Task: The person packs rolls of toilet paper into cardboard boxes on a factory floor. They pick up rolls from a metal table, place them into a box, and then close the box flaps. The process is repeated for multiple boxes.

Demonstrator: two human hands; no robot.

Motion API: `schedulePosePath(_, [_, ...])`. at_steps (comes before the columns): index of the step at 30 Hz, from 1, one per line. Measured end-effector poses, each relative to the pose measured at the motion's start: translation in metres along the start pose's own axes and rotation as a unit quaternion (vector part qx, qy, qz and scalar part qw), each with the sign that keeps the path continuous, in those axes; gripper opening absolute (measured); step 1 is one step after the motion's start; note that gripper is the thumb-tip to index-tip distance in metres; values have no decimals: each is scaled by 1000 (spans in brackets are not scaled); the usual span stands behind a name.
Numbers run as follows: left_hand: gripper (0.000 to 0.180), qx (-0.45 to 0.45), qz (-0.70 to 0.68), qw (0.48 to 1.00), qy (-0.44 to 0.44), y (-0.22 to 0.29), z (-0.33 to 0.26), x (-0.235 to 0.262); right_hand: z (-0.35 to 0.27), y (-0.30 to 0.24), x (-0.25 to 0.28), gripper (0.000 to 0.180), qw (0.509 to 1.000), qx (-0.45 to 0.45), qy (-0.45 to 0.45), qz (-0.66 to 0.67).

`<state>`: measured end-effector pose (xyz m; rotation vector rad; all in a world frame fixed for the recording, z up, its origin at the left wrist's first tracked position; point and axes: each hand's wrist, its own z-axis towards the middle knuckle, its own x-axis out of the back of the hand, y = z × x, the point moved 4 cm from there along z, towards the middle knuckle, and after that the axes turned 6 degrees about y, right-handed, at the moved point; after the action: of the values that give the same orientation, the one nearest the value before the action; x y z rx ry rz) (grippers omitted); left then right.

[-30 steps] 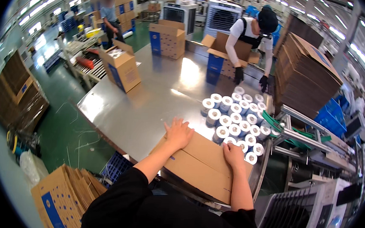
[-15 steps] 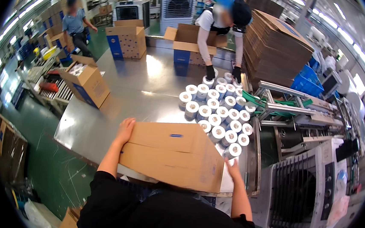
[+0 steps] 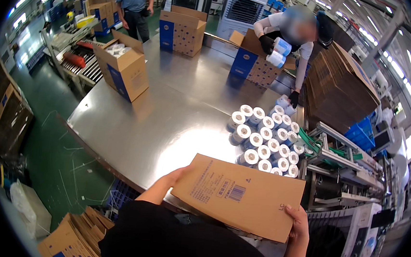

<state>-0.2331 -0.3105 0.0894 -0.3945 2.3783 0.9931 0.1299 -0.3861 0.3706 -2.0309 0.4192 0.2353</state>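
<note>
A brown cardboard box [image 3: 239, 196] with a dark printed panel and a barcode is held at the near edge of the metal table, just in front of my body. My left hand [image 3: 176, 177] grips its left end, the fingers partly hidden by the cardboard. At the right end, my right hand [image 3: 298, 220] has its thumb on the upper face and its fingers around the edge. Right beyond the box stands a cluster of white-and-blue rolls [image 3: 265, 138], upright on the table. The underside of the box is hidden.
Across the metal table [image 3: 168, 106], a co-worker's gloved hand [image 3: 267, 44] holds two rolls beside an open carton [image 3: 251, 64]. More open cartons [image 3: 123, 71] stand left. Stacked flat cardboard [image 3: 339, 86] and a conveyor frame [image 3: 343, 158] line the right. Another person [image 3: 135, 7] stands far left.
The box has been turned, and a printed face now shows on top. My right thumb has come over its edge. The co-worker has lifted two rolls toward the open carton. My view has shifted.
</note>
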Motion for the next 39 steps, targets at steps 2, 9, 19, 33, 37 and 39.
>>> schedulePosePath(2, [61,41,17,998,-36,-48,30,5,15,4,-23,40,997,-7,-15,-81])
schedulePosePath(9, [72,-98,376,918,79,-23,-15,-71,108,104,-75,53,952,-28,-109,-285])
schedulePosePath(19, [77,-187,582,777,149,64,-59,-146,92,40,-9,38,820,322,119,-459])
schedulePosePath(33, [59,34,293,952,77,15,38,5,22,139,315,43,940,25,325,-104])
schedulePosePath(37, [60,-277,604,720,197,32,32,-24,22,99,299,55,633,292,308,-647])
schedulePosePath(39, [50,-266,720,607,206,55,2,-90,38,90,283,51,711,89,316,-622])
